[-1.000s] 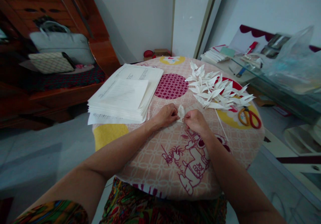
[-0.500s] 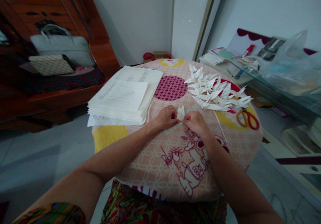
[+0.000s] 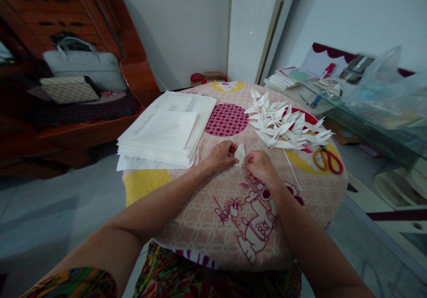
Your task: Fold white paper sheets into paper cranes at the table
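Between my two hands, just above the tablecloth, is a small piece of folded white paper (image 3: 239,154) with a pointed top. My left hand (image 3: 221,156) pinches its left edge between thumb and fingers. From the other side, my right hand (image 3: 259,164) is closed on its lower right edge. Several folded paper cranes (image 3: 278,120) lie heaped beyond my right hand. Left of my hands rests a thick stack of printed paper sheets (image 3: 140,142), with a smaller sheet (image 3: 173,129) on top.
Scissors (image 3: 328,160) with orange and red handles lie at the table's right, near a thin white stick (image 3: 292,170). A glass shelf (image 3: 370,126) with a plastic bag (image 3: 383,89) stands to the right. A wooden bench (image 3: 133,75) holding a grey bag (image 3: 86,66) is at left.
The folded paper now shows a single smooth point where split tips showed before. Both hands stay in nearly the same place. The view has shifted slightly.
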The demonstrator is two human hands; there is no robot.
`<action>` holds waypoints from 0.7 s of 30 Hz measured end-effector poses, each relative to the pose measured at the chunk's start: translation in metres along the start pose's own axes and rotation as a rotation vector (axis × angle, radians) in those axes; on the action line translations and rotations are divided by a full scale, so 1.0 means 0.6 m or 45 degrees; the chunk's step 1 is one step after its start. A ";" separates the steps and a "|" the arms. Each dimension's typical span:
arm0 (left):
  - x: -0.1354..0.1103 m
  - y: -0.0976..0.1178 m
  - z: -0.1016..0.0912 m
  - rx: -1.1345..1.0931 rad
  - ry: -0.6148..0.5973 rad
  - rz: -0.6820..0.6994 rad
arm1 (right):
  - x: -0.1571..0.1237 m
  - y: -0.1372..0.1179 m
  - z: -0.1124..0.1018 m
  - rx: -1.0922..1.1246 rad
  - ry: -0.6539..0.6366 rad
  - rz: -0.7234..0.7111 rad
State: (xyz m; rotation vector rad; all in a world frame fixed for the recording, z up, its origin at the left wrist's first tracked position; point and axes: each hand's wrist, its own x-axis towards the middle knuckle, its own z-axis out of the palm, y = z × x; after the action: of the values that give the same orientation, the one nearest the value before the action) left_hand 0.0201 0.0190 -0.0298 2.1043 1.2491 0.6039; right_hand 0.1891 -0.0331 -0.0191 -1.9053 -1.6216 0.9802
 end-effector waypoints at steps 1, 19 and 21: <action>0.001 0.001 0.001 -0.039 0.002 -0.017 | 0.000 0.001 0.000 0.015 0.000 0.006; 0.001 0.010 0.003 0.084 -0.012 -0.022 | -0.009 -0.009 -0.003 0.160 0.050 0.070; -0.005 0.007 0.008 0.054 0.038 0.008 | -0.010 -0.009 -0.004 0.146 0.044 0.052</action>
State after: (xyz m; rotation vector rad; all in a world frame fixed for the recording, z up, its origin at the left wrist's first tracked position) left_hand 0.0247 0.0137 -0.0303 2.1417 1.2825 0.6185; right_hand 0.1869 -0.0375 -0.0122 -1.8748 -1.4796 1.0287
